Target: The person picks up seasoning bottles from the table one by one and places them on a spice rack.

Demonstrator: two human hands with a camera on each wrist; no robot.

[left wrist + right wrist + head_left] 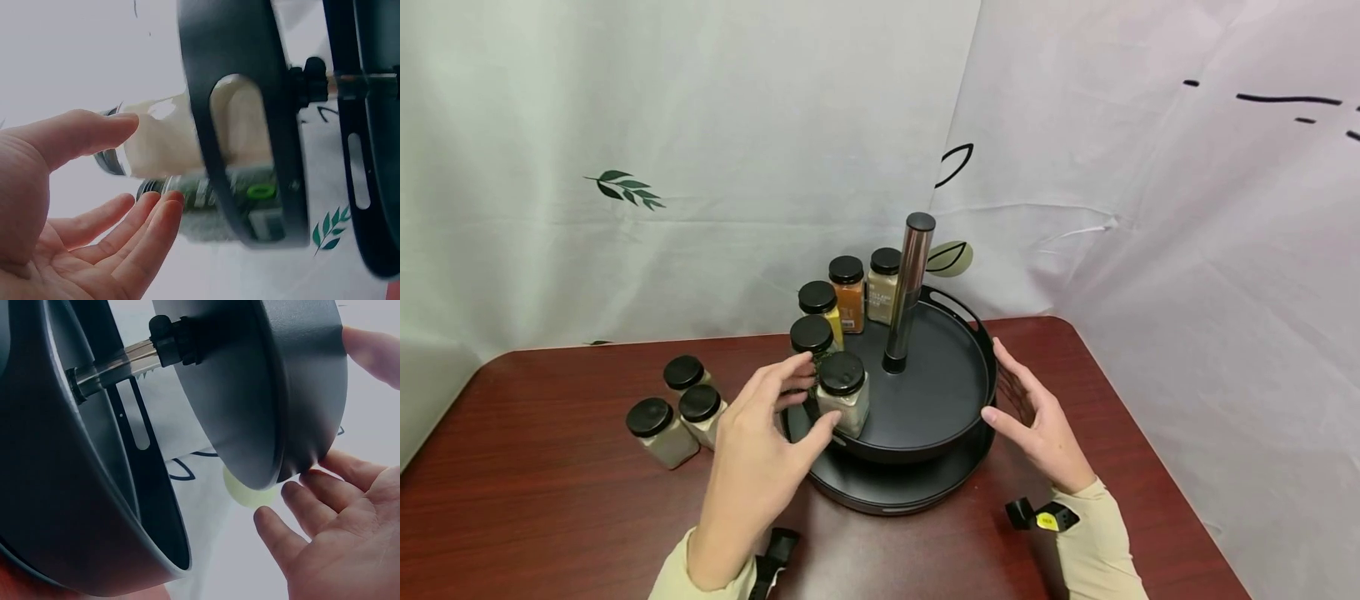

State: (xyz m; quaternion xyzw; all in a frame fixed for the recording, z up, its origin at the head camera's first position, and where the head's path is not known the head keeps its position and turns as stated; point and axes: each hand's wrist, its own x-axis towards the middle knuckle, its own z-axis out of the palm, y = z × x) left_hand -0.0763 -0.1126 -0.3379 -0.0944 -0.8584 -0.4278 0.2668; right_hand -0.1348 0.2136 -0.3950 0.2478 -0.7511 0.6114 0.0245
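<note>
A black two-tier turntable rack (925, 408) with an upright metal post (906, 300) stands on the table. Along the left side of its upper tray are several square spice jars with black lids, among them a pale-powder jar (844, 407) in front and a green-labelled jar (244, 197). My left hand (760, 450) is spread around these two jars, thumb beside the pale one; whether it touches is unclear. At the tray's right rim, my right hand (1037, 425) has its thumb and fingers apart, fingertips against the outer wall (312, 381) in the right wrist view.
Left of the rack, three more black-lidded jars (662, 433) stand grouped on the reddish-brown table (550, 500). Behind and to the right hangs a pale curtain (775, 125) with leaf prints. The lower tray (887, 492) juts out beneath the upper one.
</note>
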